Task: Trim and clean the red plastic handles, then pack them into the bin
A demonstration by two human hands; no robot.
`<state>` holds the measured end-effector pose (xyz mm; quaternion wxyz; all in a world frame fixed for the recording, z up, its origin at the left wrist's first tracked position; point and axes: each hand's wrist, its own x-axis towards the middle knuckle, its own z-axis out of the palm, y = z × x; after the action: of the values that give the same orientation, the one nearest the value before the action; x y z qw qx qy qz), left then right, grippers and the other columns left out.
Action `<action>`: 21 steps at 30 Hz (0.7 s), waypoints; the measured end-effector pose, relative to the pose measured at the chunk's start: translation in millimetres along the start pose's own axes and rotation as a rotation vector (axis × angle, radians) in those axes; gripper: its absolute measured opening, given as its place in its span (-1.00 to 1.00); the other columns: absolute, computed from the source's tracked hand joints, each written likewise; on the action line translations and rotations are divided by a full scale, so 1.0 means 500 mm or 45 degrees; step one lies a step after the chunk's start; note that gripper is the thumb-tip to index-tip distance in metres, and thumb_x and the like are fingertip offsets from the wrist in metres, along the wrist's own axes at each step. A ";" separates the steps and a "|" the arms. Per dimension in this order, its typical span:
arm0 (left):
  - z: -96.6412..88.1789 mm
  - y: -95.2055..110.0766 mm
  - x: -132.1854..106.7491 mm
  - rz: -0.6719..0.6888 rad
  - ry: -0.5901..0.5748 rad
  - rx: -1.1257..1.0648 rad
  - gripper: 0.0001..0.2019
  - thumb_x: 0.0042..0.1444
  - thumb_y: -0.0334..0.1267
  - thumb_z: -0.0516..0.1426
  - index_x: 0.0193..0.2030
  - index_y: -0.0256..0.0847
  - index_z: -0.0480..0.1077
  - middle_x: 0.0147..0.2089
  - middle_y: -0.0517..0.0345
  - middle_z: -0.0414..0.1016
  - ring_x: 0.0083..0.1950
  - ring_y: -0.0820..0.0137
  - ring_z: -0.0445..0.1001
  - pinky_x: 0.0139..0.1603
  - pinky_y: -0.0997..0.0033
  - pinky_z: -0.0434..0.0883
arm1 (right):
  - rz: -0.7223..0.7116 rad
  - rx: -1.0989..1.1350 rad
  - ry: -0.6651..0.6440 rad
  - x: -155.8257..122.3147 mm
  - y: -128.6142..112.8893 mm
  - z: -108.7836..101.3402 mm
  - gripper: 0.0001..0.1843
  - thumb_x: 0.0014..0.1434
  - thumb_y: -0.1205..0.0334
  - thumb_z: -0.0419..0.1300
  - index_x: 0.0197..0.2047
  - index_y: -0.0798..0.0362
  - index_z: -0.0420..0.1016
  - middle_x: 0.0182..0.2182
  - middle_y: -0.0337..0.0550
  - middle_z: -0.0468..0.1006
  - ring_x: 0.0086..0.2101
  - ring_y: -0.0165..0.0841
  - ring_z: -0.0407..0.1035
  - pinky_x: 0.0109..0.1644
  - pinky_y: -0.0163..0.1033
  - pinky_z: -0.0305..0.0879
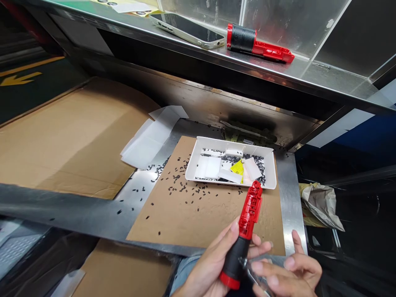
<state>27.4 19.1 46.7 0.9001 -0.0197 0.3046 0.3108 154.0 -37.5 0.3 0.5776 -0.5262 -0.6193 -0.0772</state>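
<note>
My left hand is wrapped round the black sleeve of a red and black plastic tool housing. The housing tilts upward, its narrow red half-shell showing ribs and pockets inside, its black barrel ending in a red rim at the bottom. Close against the right side of the barrel is my right hand, slightly blurred, with some fingers curled and others raised. Between its fingers is a shiny, partly see-through thing whose small metallic end meets the barrel; its kind cannot be made out.
A white tray holds small black parts, papers and a pen. More black bits scatter over the cardboard sheet and metal bench. On the shelf above lie a phone and a similar red and black housing. White papers lie left.
</note>
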 end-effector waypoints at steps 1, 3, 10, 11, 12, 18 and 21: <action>0.000 0.000 0.000 -0.006 0.015 -0.009 -0.68 -0.03 -0.07 0.35 -0.26 -0.29 0.53 -0.26 0.02 0.61 -0.07 0.13 0.59 -0.17 0.36 0.55 | -0.026 -0.014 0.030 -0.007 0.006 -0.002 -0.87 0.20 0.13 0.25 -0.39 -0.15 0.42 -0.60 -0.40 0.58 -0.61 -0.37 0.16 0.32 0.05 0.11; 0.000 0.002 -0.001 -0.021 0.050 -0.041 -0.68 -0.03 -0.09 0.35 -0.23 -0.28 0.54 -0.21 0.01 0.62 -0.06 0.10 0.59 -0.17 0.32 0.56 | -0.063 -0.050 0.064 -0.018 0.022 -0.019 -0.85 0.18 0.09 0.25 -0.41 -0.16 0.42 -0.60 -0.39 0.55 -0.62 -0.38 0.15 0.28 0.07 0.18; 0.000 0.015 -0.001 -0.047 0.042 -0.155 -0.72 0.24 -0.13 0.13 -0.24 -0.33 0.54 -0.26 -0.04 0.62 -0.02 0.11 0.57 -0.11 0.09 0.59 | 0.494 -0.091 0.376 0.009 0.066 -0.087 -0.72 0.01 0.11 0.36 -0.22 -0.03 0.44 -0.27 -0.13 0.47 -0.37 -0.28 0.43 0.11 0.21 0.31; 0.001 0.015 0.000 -0.049 0.037 -0.169 -0.71 0.25 -0.13 0.11 -0.25 -0.34 0.54 -0.27 -0.06 0.62 -0.03 0.13 0.57 -0.10 0.09 0.58 | 0.633 -0.058 0.349 0.013 0.076 -0.080 -0.64 0.02 0.11 0.36 -0.13 0.01 0.42 -0.25 -0.11 0.49 -0.30 -0.23 0.46 0.12 0.21 0.28; 0.000 0.016 0.003 -0.050 0.038 -0.182 -0.71 0.26 -0.15 0.11 -0.26 -0.34 0.54 -0.28 -0.08 0.62 -0.05 0.15 0.58 -0.09 0.09 0.58 | 0.772 -0.044 0.290 0.012 0.090 -0.068 -0.57 0.03 0.10 0.35 -0.07 0.04 0.38 -0.24 -0.09 0.51 -0.24 -0.20 0.47 0.12 0.19 0.26; -0.054 0.017 0.031 0.177 0.189 0.012 -0.72 0.19 -0.20 0.19 -0.01 -0.29 0.46 -0.26 -0.06 0.61 -0.27 0.30 0.59 -0.22 0.34 0.56 | 1.016 -0.138 -0.492 -0.099 0.204 0.062 -0.62 0.09 -0.08 0.20 -0.20 0.05 0.42 -0.44 -0.13 0.58 -0.39 -0.22 0.48 -0.25 -0.12 0.41; -0.124 0.025 0.034 0.325 0.330 0.152 -0.35 0.03 -0.14 0.33 0.23 -0.22 0.25 -0.15 -0.03 0.62 -0.20 0.24 0.58 -0.17 0.32 0.54 | 0.951 -0.160 -0.618 -0.122 0.215 0.113 -0.61 0.01 -0.04 0.28 -0.18 0.06 0.48 -0.42 -0.10 0.62 -0.37 -0.14 0.50 -0.24 -0.08 0.39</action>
<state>-2.2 24.5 -11.3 0.8062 0.0329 0.4358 0.3988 184.2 14.7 -121.2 0.3710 -0.7506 -0.4985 0.2247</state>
